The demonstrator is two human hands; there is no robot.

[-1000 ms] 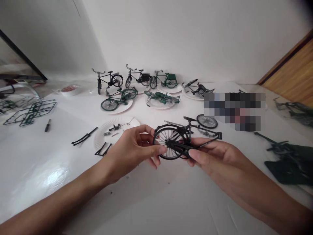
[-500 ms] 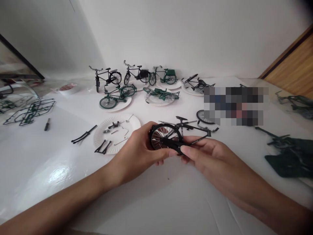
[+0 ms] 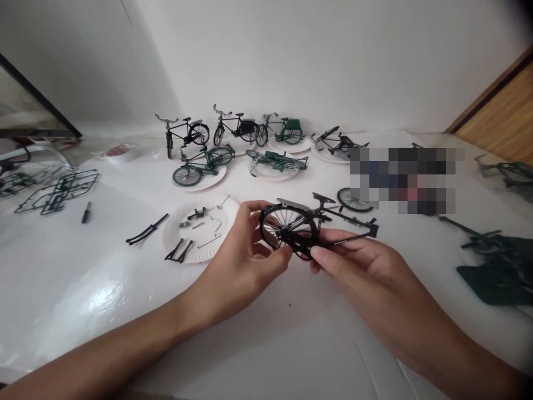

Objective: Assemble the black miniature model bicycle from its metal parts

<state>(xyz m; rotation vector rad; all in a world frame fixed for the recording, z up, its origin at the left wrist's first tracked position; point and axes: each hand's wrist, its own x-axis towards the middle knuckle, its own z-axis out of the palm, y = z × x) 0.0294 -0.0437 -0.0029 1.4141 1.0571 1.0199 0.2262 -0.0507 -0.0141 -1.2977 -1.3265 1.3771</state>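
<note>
A black model bicycle (image 3: 308,230), with a frame, seat, rear rack and spoked rear wheel but no front wheel in its frame, is held above the table in both hands. My left hand (image 3: 254,253) curls round the rear wheel, thumb at its lower edge. Lower on the frame, near the chain guard, my right hand (image 3: 353,258) pinches it between thumb and fingers. A loose spoked wheel (image 3: 353,200) lies behind the model. Left of my hand, a paper plate (image 3: 169,230) bears small grey and black parts. Beside that plate lies a black fork (image 3: 147,230).
Finished-looking model bicycles, black (image 3: 187,133) and green (image 3: 278,130), stand at the back. Another green model (image 3: 204,166) leans on a plate. Green part frames (image 3: 58,191) and a small screwdriver (image 3: 86,213) lie left. At right are dark green parts (image 3: 487,280) and a blurred-out patch.
The model bicycle has tilted in my hands, so its rear rack now shows. My left fingers have shifted on the wheel. The whole view has moved slightly.
</note>
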